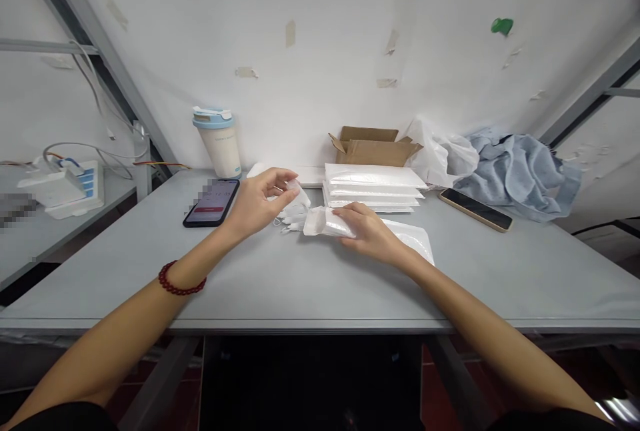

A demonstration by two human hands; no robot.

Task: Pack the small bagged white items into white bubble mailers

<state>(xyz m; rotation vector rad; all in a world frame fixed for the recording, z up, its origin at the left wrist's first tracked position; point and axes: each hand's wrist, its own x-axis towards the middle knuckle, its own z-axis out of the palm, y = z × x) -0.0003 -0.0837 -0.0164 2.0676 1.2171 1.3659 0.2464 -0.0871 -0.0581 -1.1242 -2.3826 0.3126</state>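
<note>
My left hand (260,201) is curled, its thumb and fingers closed on the upper edge of a small translucent white packet (301,200). Just below it lies a small heap of similar white packets (294,219), with thin white loops showing at its left side; what is inside cannot be made out. My right hand (370,231) grips a white bubble mailer (330,223), with the mailer's flap end turned left toward the heap. Under and beyond my right wrist, another white mailer (417,237) lies flat on the table. Behind stands a stack of several white bubble mailers (373,181).
On the grey table (300,291), a phone with a lit screen (213,203) and a lidded cup (220,147) stand left. An open cardboard box (375,151), white plastic bag (445,154), blue cloth (525,171) and dark phone (475,209) are at the back right.
</note>
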